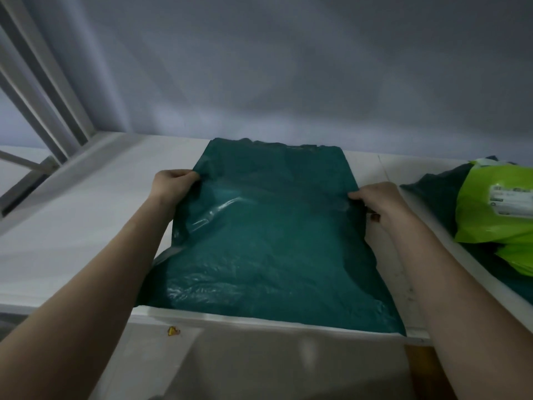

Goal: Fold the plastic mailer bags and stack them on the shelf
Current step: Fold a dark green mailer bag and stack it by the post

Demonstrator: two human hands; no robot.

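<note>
So the big thing here is the white surface (95, 226), and everything sits relative to the teal mailer bag (268, 241) spread flat on it; the bag's far edge nearly reaches the grey wall (288, 67), its near edge hangs just at the front lip of the surface; it's still fully open, no fold in it yet as far as I can tell. To the right of the teal bag, well apart, there's a loose heap of more bags (496, 203), lime green over dark green, one with a label I can't read; looks like the unfolded pile to me. Far left of the bag is a window frame (49, 90).

Both hands are on the bag's side edges, up toward the far half; the left hand (173, 187) is pinching the left edge, fingers curled over the plastic; the right hand (375, 199) is pinching the right edge the same way; the film is slightly lifted and creased near the left pinch.

My take on doing this fold well: keep both pinches level so the crease runs straight across; pull the plastic lightly taut first so trapped air goes out; bring the far half toward the near edge and match the corners before pressing down; this stuff is slippery and springs back, so smooth along the crease with a flat palm before letting go.
</note>
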